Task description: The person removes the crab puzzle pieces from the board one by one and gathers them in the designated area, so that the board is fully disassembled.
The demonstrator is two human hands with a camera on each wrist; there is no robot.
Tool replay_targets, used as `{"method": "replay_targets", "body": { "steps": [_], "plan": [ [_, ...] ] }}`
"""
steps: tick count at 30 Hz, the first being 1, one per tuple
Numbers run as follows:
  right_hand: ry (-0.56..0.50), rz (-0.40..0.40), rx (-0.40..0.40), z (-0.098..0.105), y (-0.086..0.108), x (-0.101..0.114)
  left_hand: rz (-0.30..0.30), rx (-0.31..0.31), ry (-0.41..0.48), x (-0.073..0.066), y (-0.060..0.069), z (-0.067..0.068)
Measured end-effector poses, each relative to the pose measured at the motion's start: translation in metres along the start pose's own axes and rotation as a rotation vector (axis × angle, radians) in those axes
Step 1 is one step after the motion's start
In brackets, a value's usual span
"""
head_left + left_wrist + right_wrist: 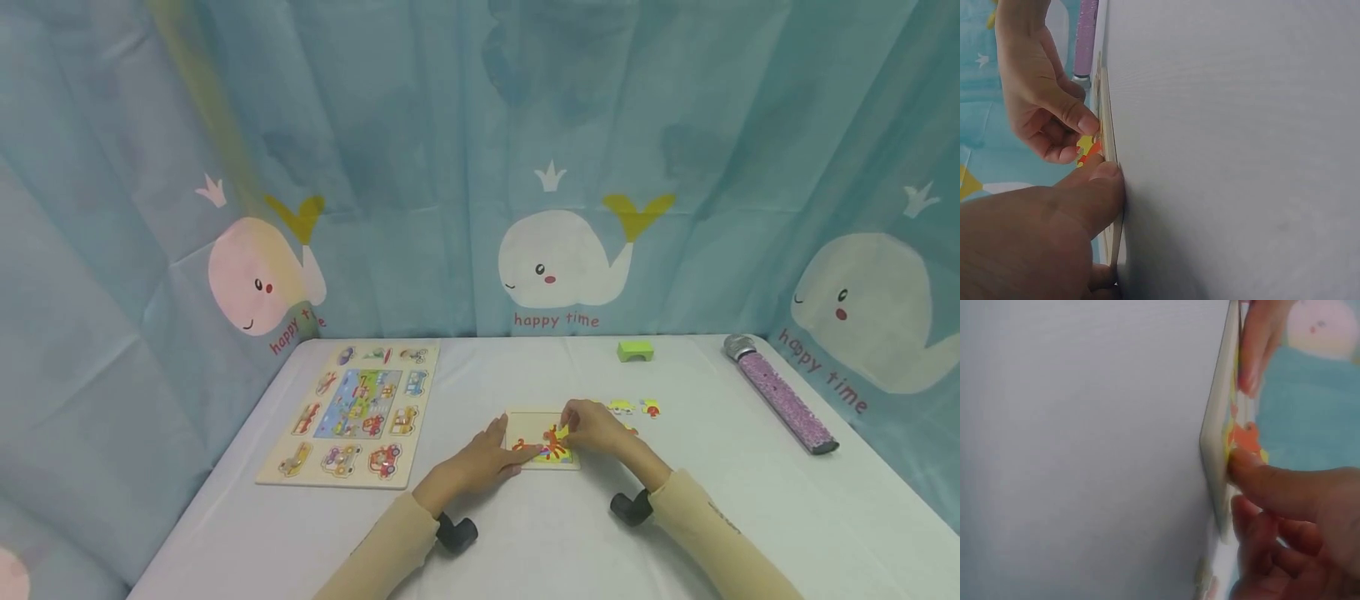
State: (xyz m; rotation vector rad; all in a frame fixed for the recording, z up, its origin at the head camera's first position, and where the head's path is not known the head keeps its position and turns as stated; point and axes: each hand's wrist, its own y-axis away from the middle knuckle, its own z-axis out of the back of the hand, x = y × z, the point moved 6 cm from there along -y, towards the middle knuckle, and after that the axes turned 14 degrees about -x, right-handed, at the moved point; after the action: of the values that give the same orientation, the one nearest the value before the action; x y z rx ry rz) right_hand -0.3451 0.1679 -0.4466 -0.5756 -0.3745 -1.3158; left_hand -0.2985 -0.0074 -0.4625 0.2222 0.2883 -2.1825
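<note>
Head cam: above/behind my grip, facing fwd + down, well back. Wrist cams: low, v. close to grip, rolled sideways; both share board, my L hand, R hand.

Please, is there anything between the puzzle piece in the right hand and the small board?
Nothing visible stands between the puzzle piece in the right hand and the small board. The left hand touches the board's left side, and the loose pieces lie beyond the right hand, off the board.
</note>
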Motion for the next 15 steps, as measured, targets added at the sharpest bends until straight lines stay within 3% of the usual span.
{"method": "replay_targets", "body": {
  "steps": [15],
  "plan": [
    [-0.128, 0.012, -0.001, 0.0035, -0.003, -0.008, 0.01, -0.005, 0.001, 0.0012, -0.0005, -0.002]
  ]
}}
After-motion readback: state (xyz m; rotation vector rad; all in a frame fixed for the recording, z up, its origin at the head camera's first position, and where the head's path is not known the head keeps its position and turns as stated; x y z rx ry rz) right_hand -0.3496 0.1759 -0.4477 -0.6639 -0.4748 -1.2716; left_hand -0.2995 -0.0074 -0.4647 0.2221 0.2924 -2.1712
